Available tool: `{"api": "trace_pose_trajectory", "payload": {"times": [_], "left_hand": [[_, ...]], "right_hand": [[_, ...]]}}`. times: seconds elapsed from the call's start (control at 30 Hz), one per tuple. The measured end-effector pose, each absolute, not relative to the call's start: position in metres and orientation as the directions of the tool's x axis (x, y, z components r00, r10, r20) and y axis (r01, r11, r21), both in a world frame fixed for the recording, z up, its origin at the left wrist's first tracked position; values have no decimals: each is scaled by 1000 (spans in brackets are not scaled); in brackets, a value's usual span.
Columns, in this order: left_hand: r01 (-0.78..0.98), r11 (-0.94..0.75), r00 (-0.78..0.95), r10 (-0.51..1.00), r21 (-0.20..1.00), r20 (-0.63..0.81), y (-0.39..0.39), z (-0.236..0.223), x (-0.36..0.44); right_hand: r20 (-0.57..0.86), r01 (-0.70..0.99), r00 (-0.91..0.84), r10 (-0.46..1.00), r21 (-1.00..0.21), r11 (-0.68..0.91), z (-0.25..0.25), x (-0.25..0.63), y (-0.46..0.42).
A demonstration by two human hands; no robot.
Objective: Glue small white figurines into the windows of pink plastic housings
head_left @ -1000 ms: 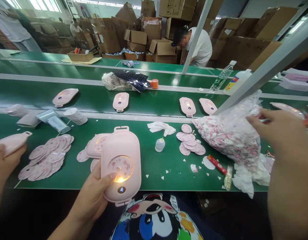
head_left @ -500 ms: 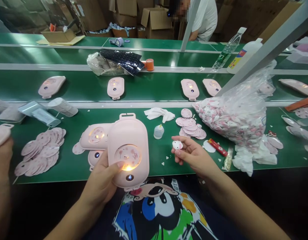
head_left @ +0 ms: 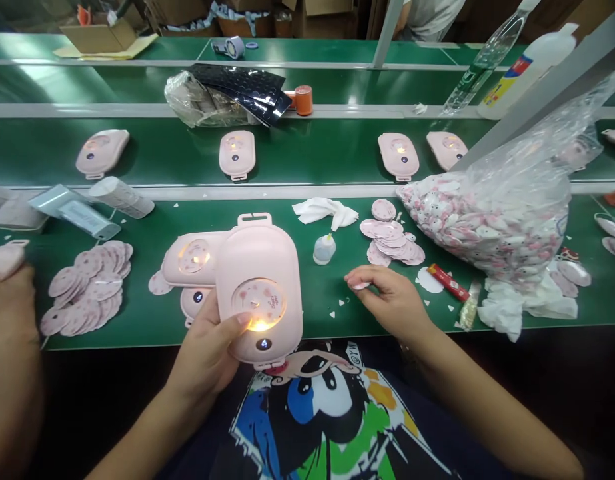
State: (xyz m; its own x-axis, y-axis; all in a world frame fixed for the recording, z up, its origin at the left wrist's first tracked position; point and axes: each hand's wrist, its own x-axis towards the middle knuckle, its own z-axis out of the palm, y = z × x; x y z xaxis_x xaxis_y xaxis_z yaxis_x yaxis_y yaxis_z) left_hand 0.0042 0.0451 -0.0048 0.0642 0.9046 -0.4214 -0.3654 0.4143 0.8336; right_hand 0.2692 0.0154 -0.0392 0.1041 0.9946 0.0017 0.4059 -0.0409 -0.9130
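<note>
My left hand (head_left: 212, 343) grips a pink rounded device (head_left: 260, 263) by its left side, thumb on the lit round window; a small display below reads 4. Between the fingertips of my right hand (head_left: 394, 300) is a small white-and-pink cat-face charm (head_left: 360, 285), now mostly turned out of sight. Behind the held device lies another pink device (head_left: 190, 257) with its window glowing, and part of a further one (head_left: 193, 303) shows below it. A small squat bottle with a yellowish tip (head_left: 324, 249) stands between my hands. Patterned round discs (head_left: 394, 240) lie beyond my right hand.
A clear bag of charms (head_left: 492, 220) rests at the right, near a red tube (head_left: 447, 281). More discs (head_left: 90, 290) are heaped at the left, beside another person's hand (head_left: 10, 300). Several lit devices (head_left: 237, 155) sit on the belt. A slanted post (head_left: 542, 93) crosses the right.
My right hand has rolled the charm, so its face no longer shows. The held device stays in my left hand. The view has tipped down, shifting the background up.
</note>
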Motion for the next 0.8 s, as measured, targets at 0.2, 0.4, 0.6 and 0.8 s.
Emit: {"api": "trace_pose_trajectory", "payload": {"times": [0.2,0.4,0.6,0.8], "left_hand": [[-360,442,63,890,822,-452,48,-5,8],[-359,453,46,882,816,-469,49,-3,10],[-371,432,48,893,822,-448,51,-8,8],[-386,440,64,890,811,-452,51,-8,8]], "right_hand": [[-128,357,84,988,-922,-150,-46,281,19],[-188,241,51,981,-951,-195,-46,273,19],[-180,320,60,982,-928,-190,-40,269,15],[-110,438,-4,994,-894,-97,-39,265,11]]}}
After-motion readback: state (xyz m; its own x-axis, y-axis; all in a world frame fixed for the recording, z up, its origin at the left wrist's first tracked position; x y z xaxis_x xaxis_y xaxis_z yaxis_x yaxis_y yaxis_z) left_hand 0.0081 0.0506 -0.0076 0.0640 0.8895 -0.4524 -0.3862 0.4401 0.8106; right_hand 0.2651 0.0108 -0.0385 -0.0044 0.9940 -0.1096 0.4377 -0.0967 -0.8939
